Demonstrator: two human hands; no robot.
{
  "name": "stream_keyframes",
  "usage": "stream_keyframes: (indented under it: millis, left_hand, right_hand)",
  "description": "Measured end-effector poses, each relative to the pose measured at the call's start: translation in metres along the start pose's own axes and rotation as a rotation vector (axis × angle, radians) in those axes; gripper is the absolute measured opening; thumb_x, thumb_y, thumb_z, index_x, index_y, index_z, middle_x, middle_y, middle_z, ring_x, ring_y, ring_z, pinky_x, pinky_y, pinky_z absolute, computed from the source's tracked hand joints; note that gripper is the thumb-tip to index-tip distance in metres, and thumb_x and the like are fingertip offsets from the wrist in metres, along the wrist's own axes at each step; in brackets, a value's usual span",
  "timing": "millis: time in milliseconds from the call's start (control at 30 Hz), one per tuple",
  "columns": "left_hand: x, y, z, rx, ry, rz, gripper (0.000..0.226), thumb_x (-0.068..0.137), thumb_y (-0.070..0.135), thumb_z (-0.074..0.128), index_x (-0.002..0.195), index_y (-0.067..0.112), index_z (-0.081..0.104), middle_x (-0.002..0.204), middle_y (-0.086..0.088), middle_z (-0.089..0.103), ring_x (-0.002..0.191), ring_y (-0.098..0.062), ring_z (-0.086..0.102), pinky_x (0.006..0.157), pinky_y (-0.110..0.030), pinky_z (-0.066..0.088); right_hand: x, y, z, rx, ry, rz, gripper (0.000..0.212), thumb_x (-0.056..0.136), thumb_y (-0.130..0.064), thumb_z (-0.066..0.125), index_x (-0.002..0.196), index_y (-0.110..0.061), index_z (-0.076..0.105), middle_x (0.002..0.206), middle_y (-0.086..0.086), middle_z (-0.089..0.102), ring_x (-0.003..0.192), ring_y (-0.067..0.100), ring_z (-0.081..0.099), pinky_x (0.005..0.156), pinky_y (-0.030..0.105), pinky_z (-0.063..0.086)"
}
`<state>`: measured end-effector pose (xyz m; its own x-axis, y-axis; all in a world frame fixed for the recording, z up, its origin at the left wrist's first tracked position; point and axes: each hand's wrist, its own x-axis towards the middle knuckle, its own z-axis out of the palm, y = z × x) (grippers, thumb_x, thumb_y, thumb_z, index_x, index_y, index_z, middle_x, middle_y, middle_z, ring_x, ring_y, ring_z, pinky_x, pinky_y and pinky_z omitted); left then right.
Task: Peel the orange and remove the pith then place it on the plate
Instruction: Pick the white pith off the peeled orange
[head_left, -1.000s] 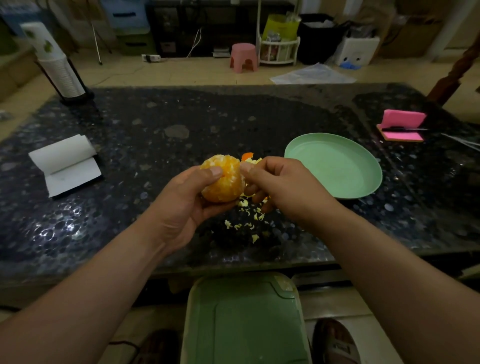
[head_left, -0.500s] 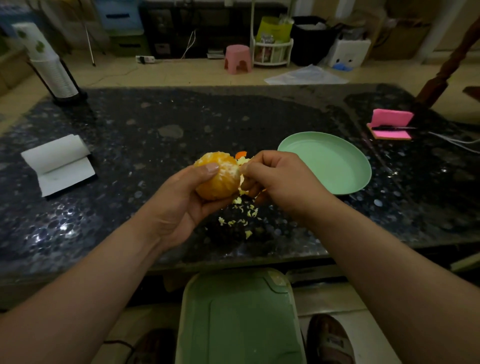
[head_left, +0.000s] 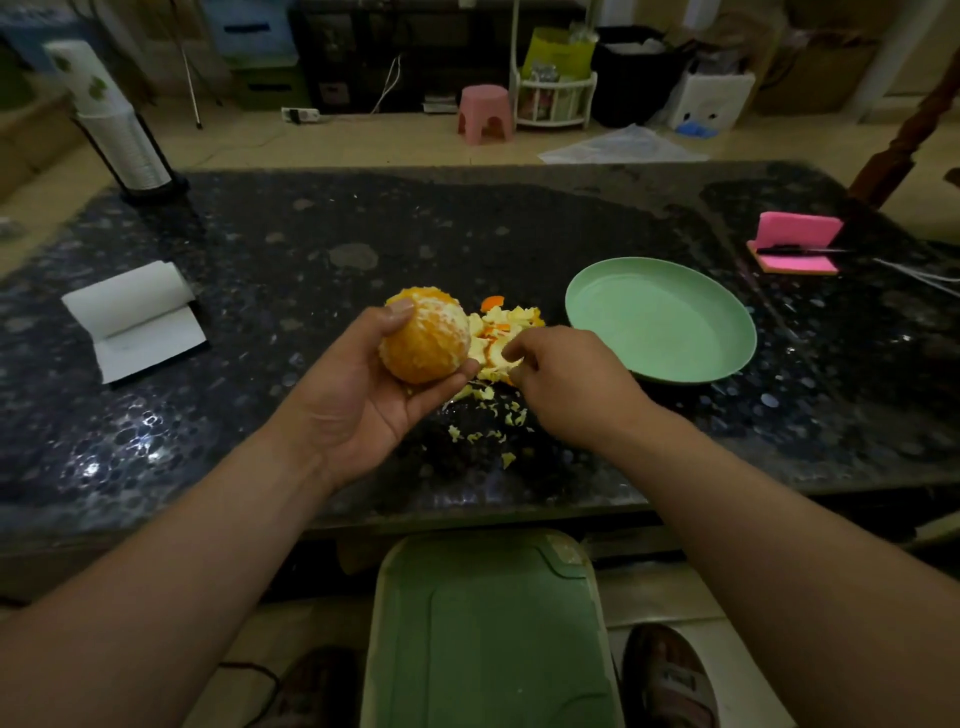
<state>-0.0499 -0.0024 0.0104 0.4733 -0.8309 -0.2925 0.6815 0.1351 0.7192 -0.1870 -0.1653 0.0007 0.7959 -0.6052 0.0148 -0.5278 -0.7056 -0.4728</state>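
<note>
Peeled orange (head_left: 426, 340) in the left hand (head_left: 363, 395), peel pile (head_left: 504, 332) and plate (head_left: 660, 317) beyond.
The left hand cradles the orange above the dark table (head_left: 311, 249), thumb on top, fingers curled below. The right hand (head_left: 566, 384) hangs curled over the peel pile; whether it pinches a scrap I cannot tell. The bare fruit looks soft and slippery, so hold it gently around the middle. The green plate lies farther right.

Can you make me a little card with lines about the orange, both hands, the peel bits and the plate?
orange: mostly peeled, white pith patches left
left hand: grips the orange above the table
right hand: apart from the orange, fingertips at the peel scraps
peel scraps: heaped on the table beside the plate
plate: green, orange not on it yet
</note>
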Motion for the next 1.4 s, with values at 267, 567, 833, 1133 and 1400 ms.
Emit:
stream_keyframes:
  millis: [267,567,833,1133,1400]
  left_hand:
    - [0.004,-0.002,0.0,0.011,0.046,-0.024,0.059,0.091,0.029,0.071,0.144,0.008,0.058,0.136,-0.026,0.068,0.117,-0.049,0.07,0.09,-0.043,0.065]
    - [0.008,-0.002,-0.003,0.044,0.001,-0.008,0.063,0.086,0.021,0.073,0.144,0.004,0.057,0.136,-0.021,0.07,0.125,-0.039,0.069,0.096,-0.044,0.062]
    - [0.01,-0.006,-0.001,0.153,-0.028,0.088,0.067,0.082,0.014,0.074,0.145,0.007,0.053,0.142,-0.02,0.066,0.123,-0.033,0.07,0.098,-0.043,0.061]
    - [0.01,-0.01,0.002,0.301,0.005,0.17,0.063,0.078,0.014,0.077,0.139,0.013,0.058,0.132,-0.015,0.07,0.114,-0.028,0.072,0.099,-0.046,0.061]
    - [0.011,-0.01,-0.001,0.422,-0.007,0.19,0.062,0.078,0.018,0.079,0.137,0.016,0.06,0.132,-0.014,0.068,0.109,-0.025,0.073,0.088,-0.039,0.063]
  right_hand:
    - [-0.001,-0.005,0.001,-0.104,0.073,-0.041,0.018,0.101,-0.039,0.065,0.098,-0.024,0.073,0.097,-0.002,0.071,0.095,0.023,0.064,0.073,0.037,0.048]
    - [-0.004,-0.014,-0.011,0.179,0.17,-0.058,0.006,0.097,-0.033,0.069,0.1,-0.03,0.074,0.106,-0.01,0.071,0.094,0.009,0.065,0.074,0.026,0.05]
    - [-0.019,-0.025,-0.026,0.504,0.095,-0.041,0.014,0.098,-0.038,0.076,0.094,-0.025,0.076,0.081,-0.002,0.076,0.073,0.015,0.073,0.071,0.043,0.063]
    - [-0.017,-0.018,-0.021,0.402,0.09,-0.031,0.017,0.097,-0.036,0.076,0.086,-0.024,0.08,0.073,-0.006,0.074,0.067,0.009,0.07,0.073,0.041,0.063]
    - [-0.021,-0.018,-0.03,0.163,0.054,-0.138,0.019,0.102,-0.041,0.068,0.091,-0.027,0.076,0.077,-0.012,0.068,0.074,0.005,0.063,0.067,0.031,0.05]
